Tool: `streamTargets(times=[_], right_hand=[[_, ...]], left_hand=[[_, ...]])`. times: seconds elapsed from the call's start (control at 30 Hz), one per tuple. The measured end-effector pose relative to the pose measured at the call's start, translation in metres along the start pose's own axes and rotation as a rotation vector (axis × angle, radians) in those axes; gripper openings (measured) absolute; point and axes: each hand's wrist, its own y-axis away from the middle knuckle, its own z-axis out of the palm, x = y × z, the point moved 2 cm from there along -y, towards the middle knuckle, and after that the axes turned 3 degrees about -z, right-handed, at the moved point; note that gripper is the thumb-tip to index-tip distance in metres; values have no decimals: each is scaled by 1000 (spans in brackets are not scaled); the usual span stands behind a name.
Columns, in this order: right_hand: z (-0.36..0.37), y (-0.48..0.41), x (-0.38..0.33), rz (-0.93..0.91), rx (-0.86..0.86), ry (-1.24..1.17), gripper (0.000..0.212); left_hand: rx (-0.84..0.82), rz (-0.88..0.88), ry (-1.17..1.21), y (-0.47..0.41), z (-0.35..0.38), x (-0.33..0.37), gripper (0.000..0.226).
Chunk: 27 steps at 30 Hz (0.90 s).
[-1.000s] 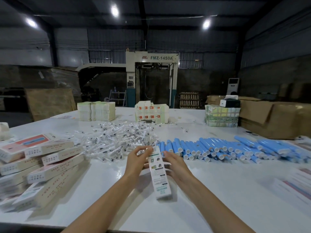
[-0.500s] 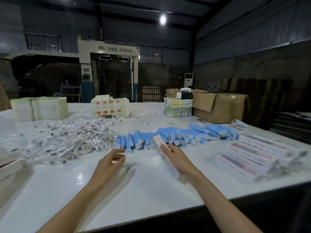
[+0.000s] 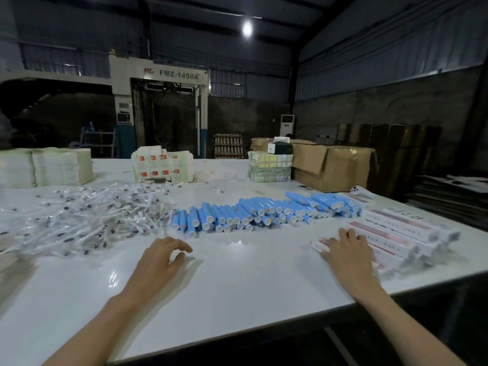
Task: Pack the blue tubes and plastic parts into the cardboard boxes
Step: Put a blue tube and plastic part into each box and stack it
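right hand (image 3: 348, 256) spread flat on a cardboard box (image 3: 320, 244), right of the blue tubes (image 3: 264, 215). left hand (image 3: 161, 260) loosely curled, empty, nearer tubes' left end; tube axes run toward it.

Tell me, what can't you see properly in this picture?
All in the head view:
The box: the right hand covers most of it, and its print is blurred.
The plastic parts: too small and tangled to make out; the left edge cuts off the pile.
The brown carton: its walls hide what is inside.
The stacked boxes: blurred, so full or empty cannot be told.
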Motion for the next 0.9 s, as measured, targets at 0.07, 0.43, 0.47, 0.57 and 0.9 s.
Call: streamTargets(times=[0.07,0.43,0.47,0.57,0.9], right_hand=[[1,2,-5,15,-37,-6,41],[-14,2,-31,37,68,-73,41],[-23,-2,-44,3,94,-109,41],[-50,-14,-98,-142,153,-354,36],[-93,-35,-288,-265,-216,-1420,19]], left_hand=[[-7,6,-3,1,-1,1,28],[-44,4,-58,7,-10,7,21],[-50,7,-75,8,-9,8,20],[-41,-9,-112,9,-10,10,21],[-31,-170,-185,13,-15,13,14]])
